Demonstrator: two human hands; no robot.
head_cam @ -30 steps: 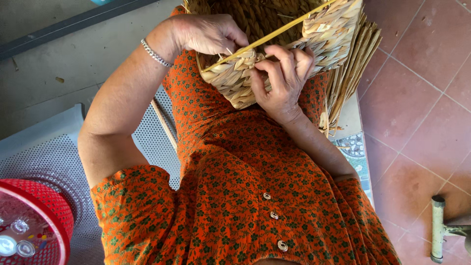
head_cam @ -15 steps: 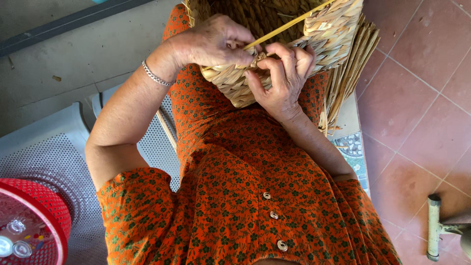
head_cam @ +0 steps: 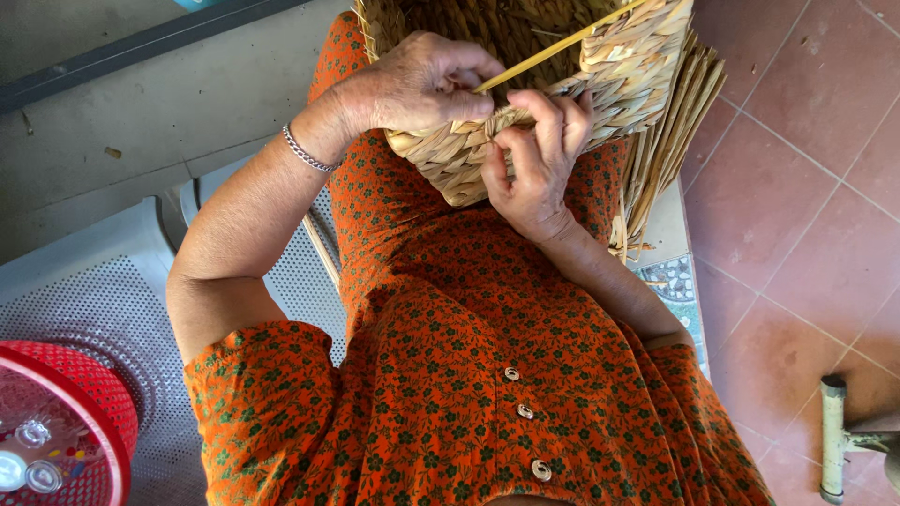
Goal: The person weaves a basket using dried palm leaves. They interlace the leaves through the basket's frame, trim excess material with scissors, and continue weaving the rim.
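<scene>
Woven straw-coloured basket (head_cam: 600, 84) on lap: light, stiff but crushable, grip at rim. Left hand (head_cam: 427, 84) closed on thin yellow strand (head_cam: 553, 49); right hand (head_cam: 539, 155) pinching braided rim.

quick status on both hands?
Left hand: closed, pinching a thin yellow strip at the woven basket rim.
Right hand: closed, gripping the basket's rim.

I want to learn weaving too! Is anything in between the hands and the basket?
Nothing visible. The left hand grips a thin yellow strip at the woven basket's rim, and the right hand pinches the rim directly.
</scene>
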